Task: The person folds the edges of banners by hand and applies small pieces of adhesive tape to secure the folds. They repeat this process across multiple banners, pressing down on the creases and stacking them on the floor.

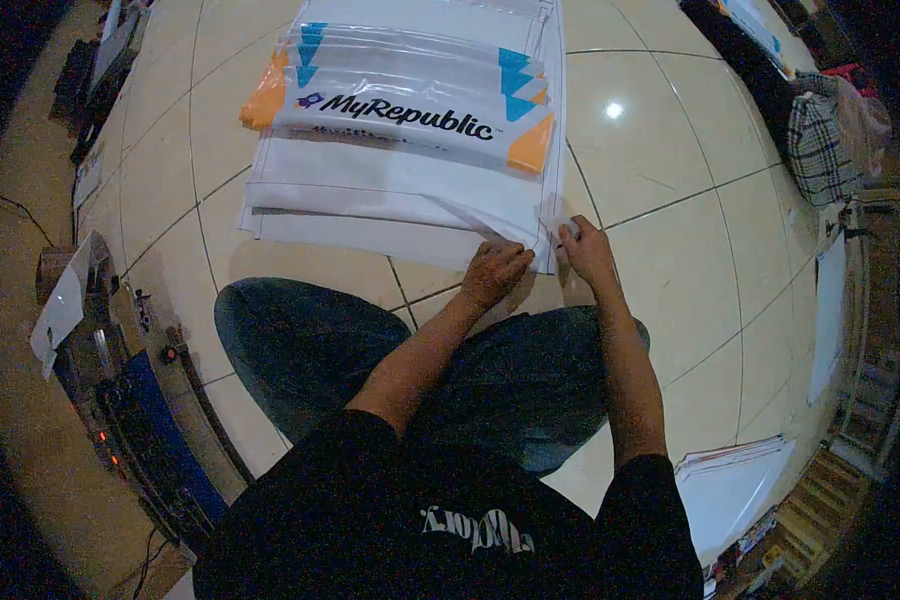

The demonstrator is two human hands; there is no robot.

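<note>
White printed sheets (370, 165) lie layered on the tiled floor in front of the crossed legs, the upper one reading "MyRepublic" with blue and orange shapes. My left hand (497, 273) is closed at the near edge of the sheets, close to their right corner, its fingers pinching the white material. Just right of that corner, my right hand (584, 248) is curled with thumb and finger round a small whitish item, too small to name. The sheet is creased diagonally beside my left hand.
A dark machine with a blue panel (160, 430) stands at the left. More white sheets (735, 490) lie at the lower right, near a wooden slatted rack (820, 510). A checked cloth bag (818, 150) sits at the upper right.
</note>
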